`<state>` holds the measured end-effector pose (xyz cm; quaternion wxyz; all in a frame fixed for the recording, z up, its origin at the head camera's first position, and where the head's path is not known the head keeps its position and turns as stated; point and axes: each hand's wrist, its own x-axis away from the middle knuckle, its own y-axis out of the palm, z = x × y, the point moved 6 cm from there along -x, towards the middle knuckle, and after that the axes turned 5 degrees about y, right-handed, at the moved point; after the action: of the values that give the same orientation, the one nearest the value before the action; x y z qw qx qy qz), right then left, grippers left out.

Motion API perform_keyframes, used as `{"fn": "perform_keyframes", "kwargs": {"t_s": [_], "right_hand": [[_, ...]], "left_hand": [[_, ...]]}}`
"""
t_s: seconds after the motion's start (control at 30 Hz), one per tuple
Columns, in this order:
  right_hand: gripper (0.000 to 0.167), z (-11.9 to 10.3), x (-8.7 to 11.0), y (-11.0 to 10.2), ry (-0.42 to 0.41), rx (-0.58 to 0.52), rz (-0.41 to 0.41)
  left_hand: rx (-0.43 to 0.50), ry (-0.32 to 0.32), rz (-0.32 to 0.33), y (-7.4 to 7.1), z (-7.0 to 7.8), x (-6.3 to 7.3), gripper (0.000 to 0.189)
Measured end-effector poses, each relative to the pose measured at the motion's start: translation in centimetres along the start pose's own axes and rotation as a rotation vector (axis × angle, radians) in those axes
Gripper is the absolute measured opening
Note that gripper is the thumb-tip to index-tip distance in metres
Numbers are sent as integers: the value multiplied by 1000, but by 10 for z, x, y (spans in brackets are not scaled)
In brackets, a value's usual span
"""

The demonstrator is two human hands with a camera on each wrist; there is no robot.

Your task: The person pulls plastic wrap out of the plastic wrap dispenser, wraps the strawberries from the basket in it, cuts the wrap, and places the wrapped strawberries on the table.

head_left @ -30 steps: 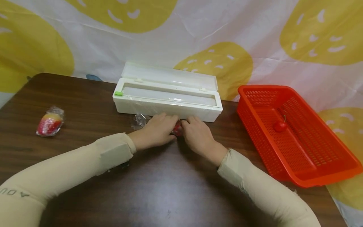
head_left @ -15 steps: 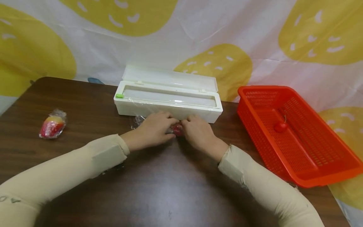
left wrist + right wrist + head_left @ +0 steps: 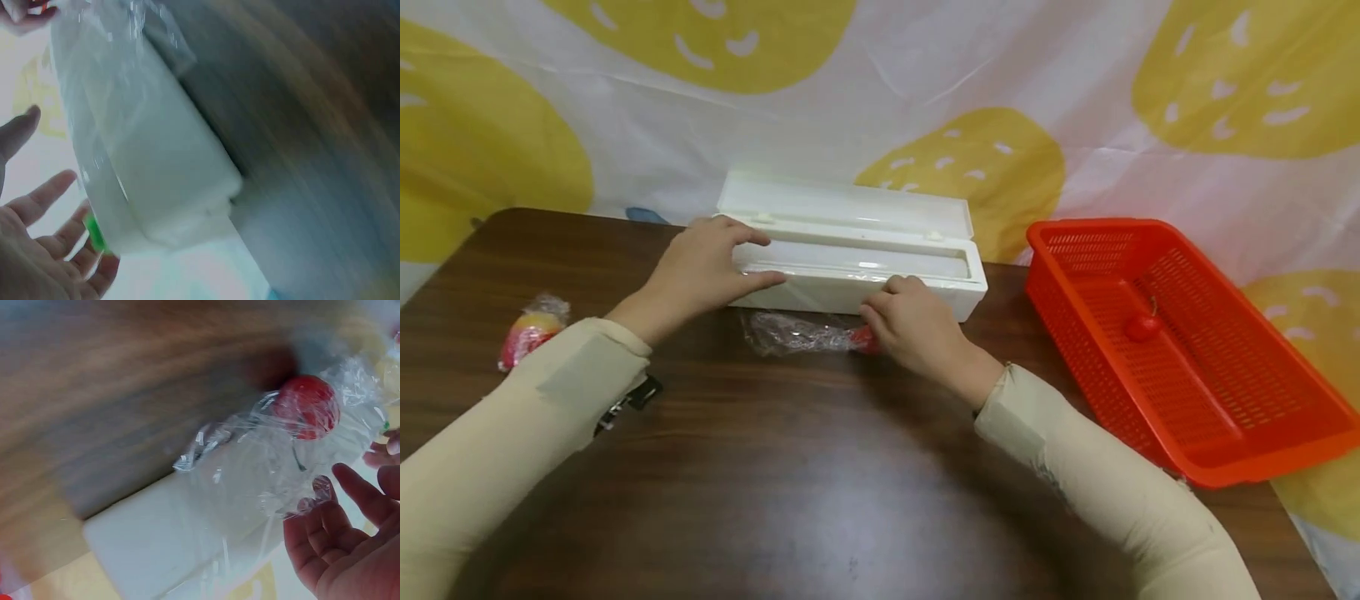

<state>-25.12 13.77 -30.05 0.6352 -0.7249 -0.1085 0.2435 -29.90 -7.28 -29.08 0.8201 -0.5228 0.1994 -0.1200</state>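
A white cling film dispenser stands with its lid raised. My left hand reaches over its left end, thumb and fingers apart, fingertips beside the green slider in the left wrist view. In front of the box, crumpled clear cling film wraps a red toy cherry, whose dark stem shows through. My right hand is at the cherry's right in the head view. The right wrist view shows its fingertips touching the film, thumb apart from the index finger. Film runs from the box down to the cherry.
On the right stands a red plastic basket with a bare toy cherry inside. A film-wrapped red and yellow fruit lies on the table's left, partly behind my left sleeve. A patterned cloth hangs behind the table.
My left hand has left the wrapped cherry and moved left and up to the dispenser's left end. More crumpled film is uncovered. My right hand stays beside the cherry.
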Motion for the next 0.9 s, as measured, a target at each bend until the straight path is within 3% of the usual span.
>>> {"fn": "perform_keyframes", "kwargs": {"t_s": [0.1,0.27,0.4,0.6,0.73,0.9], "right_hand": [[23,-7,-9,-1,-6,-31,6],[25,-18,-33,-3,28,-41,-65],[26,-35,-65,-7,74,-51,-114],[26,-73,-108,-1,71,-114,-153],[26,-90,-122,14,78,-152,-182],[21,-98,-130,24,122,-185,-160]], "left_hand": [[17,-31,-22,-5,-15,3,58],[35,-76,-71,-5,-29,9,47],[32,-95,-42,-3,-35,12,41],[55,-127,-12,-3,-45,13,36],[67,-126,-35,-2,-47,9,37],[62,-129,-56,-3,-50,6,34]]}}
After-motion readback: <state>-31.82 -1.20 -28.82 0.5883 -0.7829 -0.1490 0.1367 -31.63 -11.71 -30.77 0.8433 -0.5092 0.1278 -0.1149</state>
